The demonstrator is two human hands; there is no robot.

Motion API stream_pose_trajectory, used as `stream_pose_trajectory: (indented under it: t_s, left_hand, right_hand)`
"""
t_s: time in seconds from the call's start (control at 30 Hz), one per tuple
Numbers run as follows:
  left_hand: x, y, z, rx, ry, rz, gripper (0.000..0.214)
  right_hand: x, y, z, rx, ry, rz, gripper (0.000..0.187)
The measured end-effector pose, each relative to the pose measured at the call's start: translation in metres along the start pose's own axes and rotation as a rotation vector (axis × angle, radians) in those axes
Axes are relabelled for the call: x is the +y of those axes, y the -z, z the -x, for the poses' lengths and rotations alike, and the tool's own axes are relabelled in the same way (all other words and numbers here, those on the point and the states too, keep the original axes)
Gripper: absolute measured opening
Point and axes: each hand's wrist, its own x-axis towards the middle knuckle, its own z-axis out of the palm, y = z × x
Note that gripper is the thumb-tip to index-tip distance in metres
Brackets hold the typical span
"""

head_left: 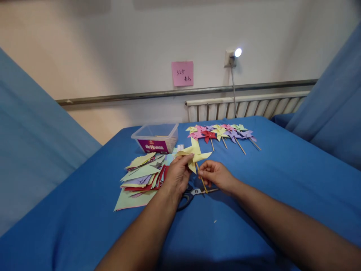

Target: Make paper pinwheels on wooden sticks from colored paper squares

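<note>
View: head camera, looking forward and down.
Left hand point(177, 175): closed, fingertips pinching the left blade of a yellow folded-paper pinwheel point(194, 153).
Right hand point(216, 175): clenched in a fingertip pinch on the thin wooden stick point(203, 182), just below the paper.
Pinwheel position: held up between both hands, over the middle of the blue cloth-covered table point(267, 195), stick slanting down to the right.
Dark-handled scissors point(194, 193): flat on the cloth under the hands, partly hidden by the left wrist.
Loose pile of coloured paper squares point(139, 178): just left of the left hand.
Clear plastic box with purple label point(156, 138): behind the pile.
Row of finished coloured pinwheels point(222, 133): lying farther back, to the right of the box.
Pink sticky note point(182, 73): on the wall.
</note>
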Motion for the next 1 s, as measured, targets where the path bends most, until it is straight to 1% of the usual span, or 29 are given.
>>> stream_pose_trajectory:
  t_s: [0.2,0.3,0.53,0.63,0.7,0.77,0.83,0.9,1.0]
  left_hand:
    - [0.000,0.001,0.000,0.048,-0.013,-0.037,0.025]
    - [0.000,0.001,-0.001,0.052,-0.009,-0.044,0.023]
    - [0.005,0.002,-0.003,0.086,-0.065,-0.028,0.021]
    - [0.006,0.002,-0.002,0.035,-0.036,-0.025,0.024]
    - [0.005,0.003,-0.001,-0.017,0.013,-0.030,0.024]
    - [0.006,0.004,-0.001,-0.013,0.062,-0.046,0.026]
    - [0.006,0.005,-0.001,0.053,0.064,-0.070,0.029]
    - [0.008,0.006,-0.003,0.127,0.018,-0.075,0.030]
    - [0.011,0.008,-0.004,0.184,-0.022,-0.058,0.029]
  right_hand:
    - [0.002,-0.004,-0.001,-0.008,-0.034,0.007,0.035]
    - [0.002,-0.006,-0.001,-0.007,-0.044,-0.002,0.035]
    - [0.006,-0.011,-0.002,0.021,-0.085,0.052,0.032]
    - [0.007,-0.012,-0.003,0.051,-0.068,0.071,0.028]
    - [0.005,-0.009,-0.005,0.088,-0.040,0.073,0.027]
    - [0.003,-0.003,-0.009,0.158,-0.022,0.094,0.028]
    - [0.002,0.005,-0.015,0.275,-0.028,0.180,0.028]
    - [0.004,0.015,-0.026,0.416,-0.048,0.371,0.027]
    - [0.009,0.028,-0.046,0.490,-0.085,0.492,0.028]
